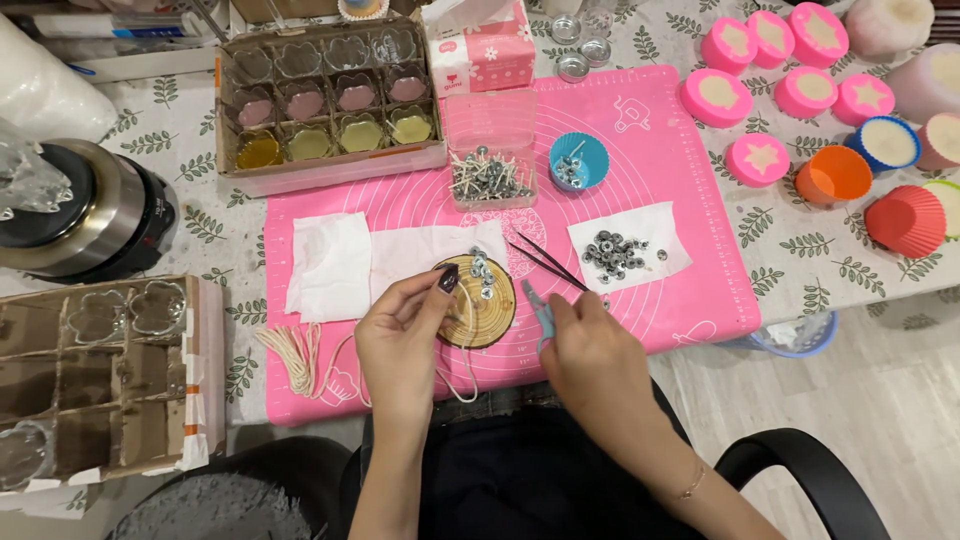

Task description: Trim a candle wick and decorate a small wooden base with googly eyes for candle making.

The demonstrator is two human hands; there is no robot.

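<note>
**Hands working over a wooden slice on a pink mat**

Fingers of the left hand (pixel 400 335) pinch closed on something too small to identify, touching the near-left edge of a round wooden slice (pixel 480 305). About six small metal wick tabs (pixel 481 268) sit on its far side. The right hand (pixel 590 355), just right of the slice, grips small blue-handled scissors (pixel 540 312), blades pointing away. One pair of black tweezers (pixel 548 264) lies diagonally beyond. Coiled white wick (pixel 295 352) rests left of both hands.
</note>
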